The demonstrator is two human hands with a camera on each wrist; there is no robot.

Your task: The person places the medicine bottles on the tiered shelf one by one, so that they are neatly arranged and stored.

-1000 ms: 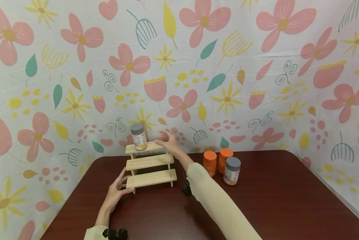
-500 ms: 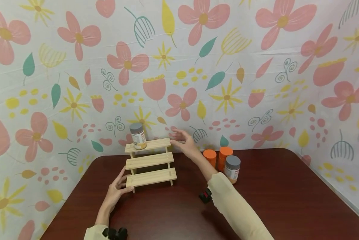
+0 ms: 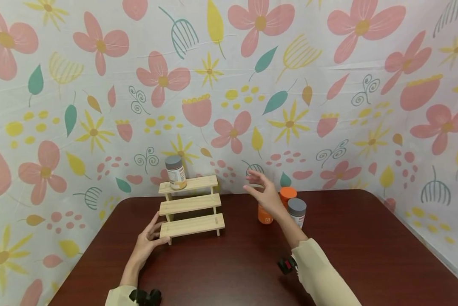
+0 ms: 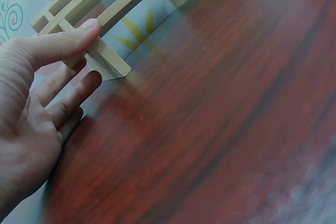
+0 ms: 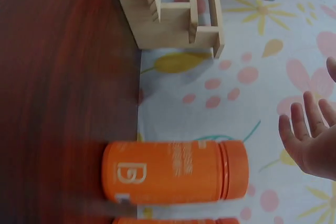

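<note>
Head view shows you both of your hands above the dark red bench. Your left hand holds the left end of the wooden stand, which has three steps and stands on the bench. The thumb lies on the front corner of the lowest step and the forefinger goes behind the wood, so these two are clamped on the stand. In the left wrist view, your other left fingers are bent a little, and they hang below the step.

Your right hand is in the air, well apart from the stand. Its thumb and fingers are spread with a wide gap, and between them is only air. It partly covers the nearer orange bottle, but the right wrist view shows the right fingers apart from the cap of this bottle.

Just beside it stand the farther orange bottle and one grey-lid bottle, partly hidden by your arm. The white bottle, also with grey lid, stands upright on the top step, near its left end.
</note>
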